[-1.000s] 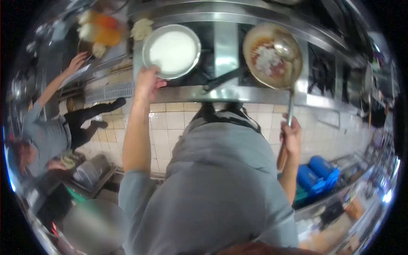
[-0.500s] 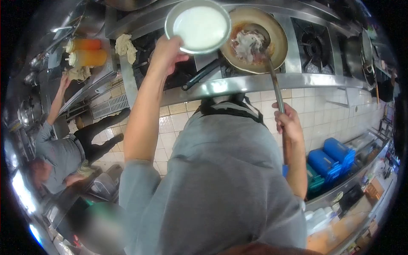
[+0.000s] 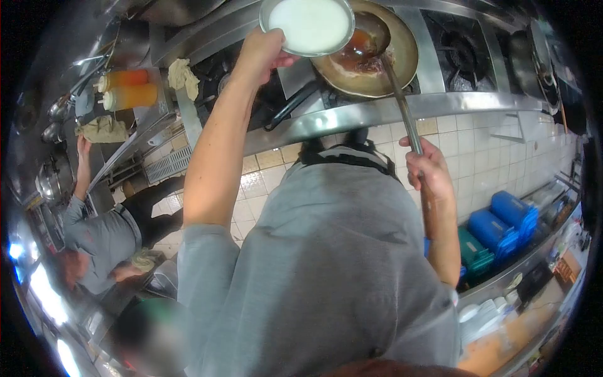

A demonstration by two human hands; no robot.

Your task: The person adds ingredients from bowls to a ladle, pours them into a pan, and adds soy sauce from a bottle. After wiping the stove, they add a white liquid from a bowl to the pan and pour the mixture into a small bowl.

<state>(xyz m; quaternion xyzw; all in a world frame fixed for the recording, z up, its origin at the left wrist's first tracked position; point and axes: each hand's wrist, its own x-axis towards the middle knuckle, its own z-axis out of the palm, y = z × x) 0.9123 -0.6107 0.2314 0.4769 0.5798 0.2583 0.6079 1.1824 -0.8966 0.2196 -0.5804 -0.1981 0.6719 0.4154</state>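
My left hand [image 3: 264, 53] grips the rim of a metal bowl [image 3: 321, 54] filled with a white liquid [image 3: 308, 22], held above the stove at the left side of a wok. My right hand [image 3: 430, 166] is closed around the long handle of a ladle [image 3: 402, 105]. Brownish-red liquid shows in the ladle's head, which is over the wok [image 3: 406, 58] beside the bowl. Some brown and whitish contents are visible in the wok below the ladle; the rest is hidden. Out to the left sticks the wok's black handle [image 3: 294, 105].
Burners [image 3: 463, 56] flank the wok. Sauce bottles [image 3: 130, 97] and a crumpled cloth [image 3: 183, 78] lie at the left. A co-worker [image 3: 103, 242] there touches another cloth [image 3: 102, 129]. Blue bins [image 3: 493, 229] stand behind me on the right.
The ladle head has risen toward the bowl and now shows brownish liquid, covering the white patch seen in the wok before. The co-worker's hand and cloth have shifted left and down.
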